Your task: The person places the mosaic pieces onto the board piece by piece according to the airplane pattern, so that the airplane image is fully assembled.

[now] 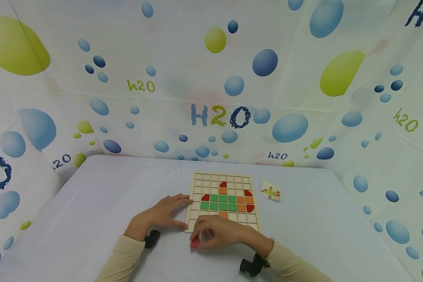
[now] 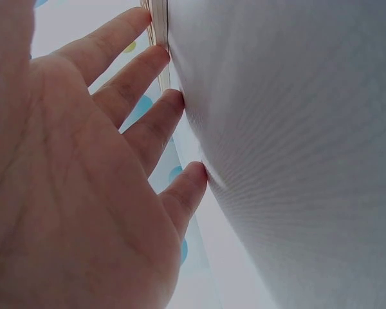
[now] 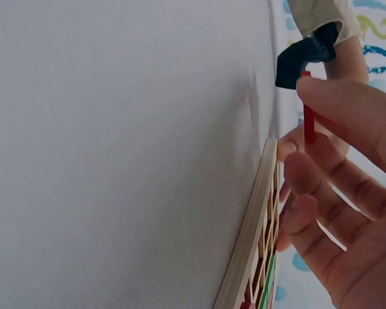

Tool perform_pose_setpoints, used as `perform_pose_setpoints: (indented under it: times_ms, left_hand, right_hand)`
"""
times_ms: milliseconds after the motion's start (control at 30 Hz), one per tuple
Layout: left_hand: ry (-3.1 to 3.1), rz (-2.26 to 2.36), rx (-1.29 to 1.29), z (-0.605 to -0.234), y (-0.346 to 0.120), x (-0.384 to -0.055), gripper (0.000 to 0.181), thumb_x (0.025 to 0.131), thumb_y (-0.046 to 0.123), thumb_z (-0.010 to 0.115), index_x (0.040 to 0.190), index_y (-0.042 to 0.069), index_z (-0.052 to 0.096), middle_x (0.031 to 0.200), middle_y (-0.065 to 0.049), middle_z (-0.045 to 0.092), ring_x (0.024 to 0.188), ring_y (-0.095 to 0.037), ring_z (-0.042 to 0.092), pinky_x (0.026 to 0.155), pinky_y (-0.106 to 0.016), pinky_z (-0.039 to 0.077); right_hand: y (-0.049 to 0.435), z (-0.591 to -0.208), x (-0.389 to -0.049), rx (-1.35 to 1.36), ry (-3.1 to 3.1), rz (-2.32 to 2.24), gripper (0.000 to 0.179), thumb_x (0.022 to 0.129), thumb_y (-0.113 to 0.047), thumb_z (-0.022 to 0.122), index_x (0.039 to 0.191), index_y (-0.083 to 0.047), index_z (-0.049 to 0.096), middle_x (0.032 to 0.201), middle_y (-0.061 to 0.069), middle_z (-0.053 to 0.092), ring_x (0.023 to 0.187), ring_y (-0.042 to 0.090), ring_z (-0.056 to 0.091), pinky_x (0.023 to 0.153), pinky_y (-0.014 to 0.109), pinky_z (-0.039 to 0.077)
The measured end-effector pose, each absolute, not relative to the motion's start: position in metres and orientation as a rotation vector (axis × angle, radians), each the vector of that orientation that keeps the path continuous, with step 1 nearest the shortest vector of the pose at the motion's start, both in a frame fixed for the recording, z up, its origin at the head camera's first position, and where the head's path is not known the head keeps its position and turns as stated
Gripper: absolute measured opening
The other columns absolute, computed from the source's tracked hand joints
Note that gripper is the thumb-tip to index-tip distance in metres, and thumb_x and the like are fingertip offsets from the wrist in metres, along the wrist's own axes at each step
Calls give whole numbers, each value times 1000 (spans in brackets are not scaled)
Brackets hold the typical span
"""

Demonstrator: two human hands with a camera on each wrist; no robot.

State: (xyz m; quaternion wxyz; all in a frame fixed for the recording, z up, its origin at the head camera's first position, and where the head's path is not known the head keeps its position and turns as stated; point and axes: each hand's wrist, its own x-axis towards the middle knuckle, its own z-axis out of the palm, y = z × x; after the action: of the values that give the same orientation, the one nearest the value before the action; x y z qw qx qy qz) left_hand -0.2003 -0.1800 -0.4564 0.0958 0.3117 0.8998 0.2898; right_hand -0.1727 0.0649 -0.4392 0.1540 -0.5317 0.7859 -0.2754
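Note:
A wooden grid board (image 1: 201, 178) lies on the table with green squares (image 1: 218, 202), orange squares (image 1: 241, 203) and red quarter-circle pieces (image 1: 248, 192) set in its cells. My left hand (image 1: 162, 212) rests at the board's left edge with fingers spread; in the left wrist view its fingertips (image 2: 174, 100) touch the board's side and the tabletop. Just off the board's near edge, my right hand (image 1: 218, 233) pinches a red piece (image 1: 195, 243) between thumb and fingers. In the right wrist view the red piece (image 3: 309, 112) shows edge-on, so its full outline is hidden.
A small pattern card (image 1: 270, 191) lies to the right of the board on the white tablecloth (image 1: 303, 227). Dark wrist cameras (image 1: 252, 265) sit under both forearms. A printed curtain (image 1: 176, 78) with bubbles hangs behind the table.

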Motion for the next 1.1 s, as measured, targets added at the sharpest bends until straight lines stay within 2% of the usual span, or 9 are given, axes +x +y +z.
perform_pose_setpoints:
  times_ms: [233,400,767,967,1100]
  left_hand:
    - [2661,863,908,-456,-180,-200,77,77,39,81,139,7,50,149,-18,41,141,-42,29,113,-67,16]
    - [2660,860,916,-457,-181,-200,76,77,39,81,139,7,50,149,-18,41,141,-42,29,113,-67,16]
    - [2649,881,915,-454,-181,-199,76,78,39,81,139,7,50,149,-19,41,141,-43,29,113,-67,15]
    - [2646,892,949,-456,-182,-201,76,78,40,80,140,6,49,149,-20,41,141,-44,29,112,-68,15]
    - [2640,888,951,-456,-182,-202,77,79,40,80,140,6,49,150,-20,40,141,-44,28,112,-68,15]
  right_hand:
    - [65,-439,-180,-1412,2368,-820,21,88,-15,74,109,-13,72,104,-4,62,81,-1,50,69,11,48]
    - [66,-439,-185,-1293,2397,-902,20,88,-13,73,108,-13,72,102,-4,63,80,3,52,69,14,49]
    - [61,-444,-203,-1327,2496,-956,21,87,-11,73,108,-7,71,96,1,62,73,3,53,65,14,47]
    - [61,-449,-210,-1170,2597,-991,18,86,-12,75,104,-7,71,96,0,62,76,10,57,67,17,48]
    - [59,-451,-213,-1049,2653,-994,16,86,-13,75,101,-11,71,95,-2,62,75,9,54,65,18,46]
